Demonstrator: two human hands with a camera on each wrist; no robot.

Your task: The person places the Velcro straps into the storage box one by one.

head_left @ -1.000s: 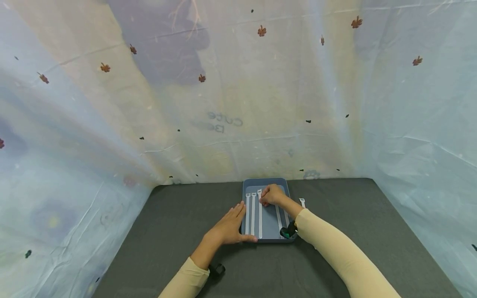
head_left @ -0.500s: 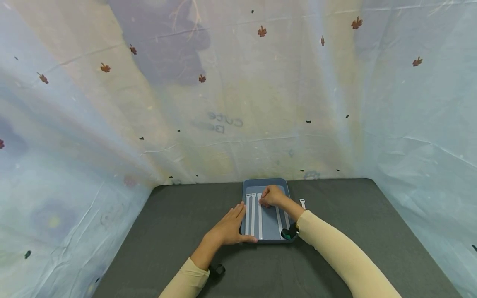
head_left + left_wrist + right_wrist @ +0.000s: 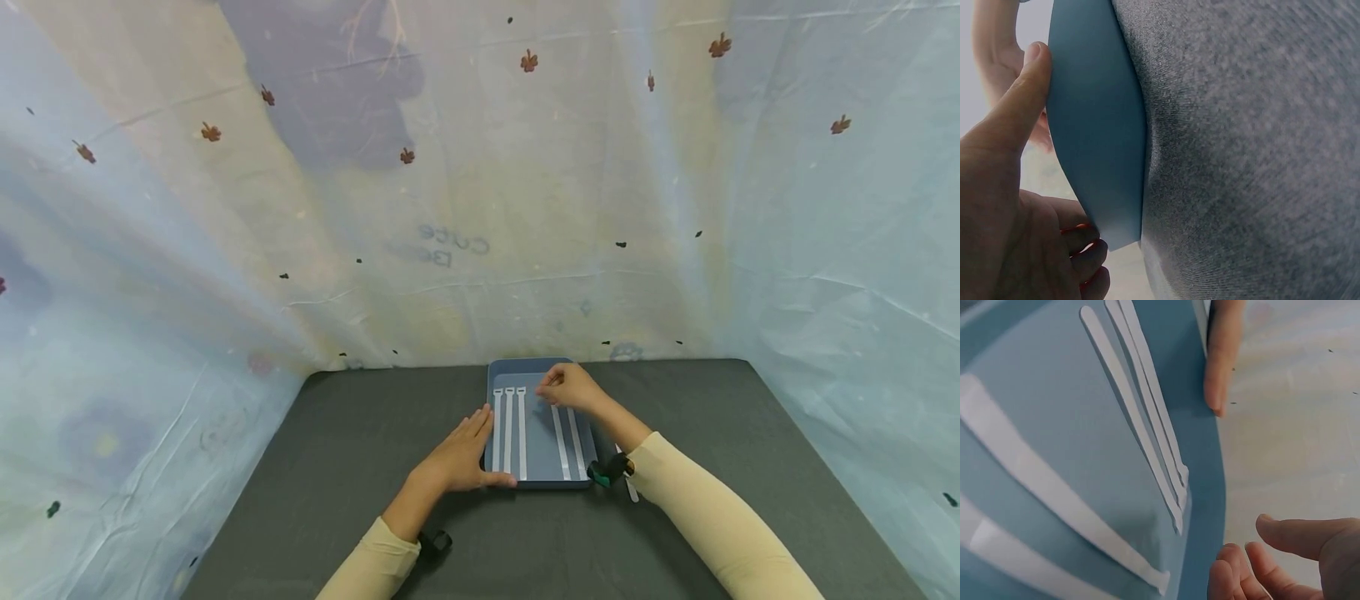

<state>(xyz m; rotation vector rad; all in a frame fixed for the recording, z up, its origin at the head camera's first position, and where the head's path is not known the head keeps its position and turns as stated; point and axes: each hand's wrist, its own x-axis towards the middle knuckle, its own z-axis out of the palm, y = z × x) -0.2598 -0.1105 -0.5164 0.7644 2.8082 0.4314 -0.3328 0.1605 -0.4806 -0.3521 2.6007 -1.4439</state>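
Note:
A blue-grey tray lies on the dark table, holding several flat white straps with slotted heads. Three of them, among them the innermost strap, stand side by side along the left. Two more, including one strap, lie slightly slanted at the right. My left hand rests at the tray's near left corner, fingers along the side and thumb at the front wall. My right hand hovers over the tray's far right part. In the right wrist view its thumb and fingers are apart with nothing between them.
Another white strap lies on the table right of the tray, mostly hidden under my right forearm. A patterned sheet hangs behind and at both sides of the table.
My right hand has let go of the third strap's head and moved right, away from it. That strap has slid slightly toward me, level with its two neighbours. My left hand stays put.

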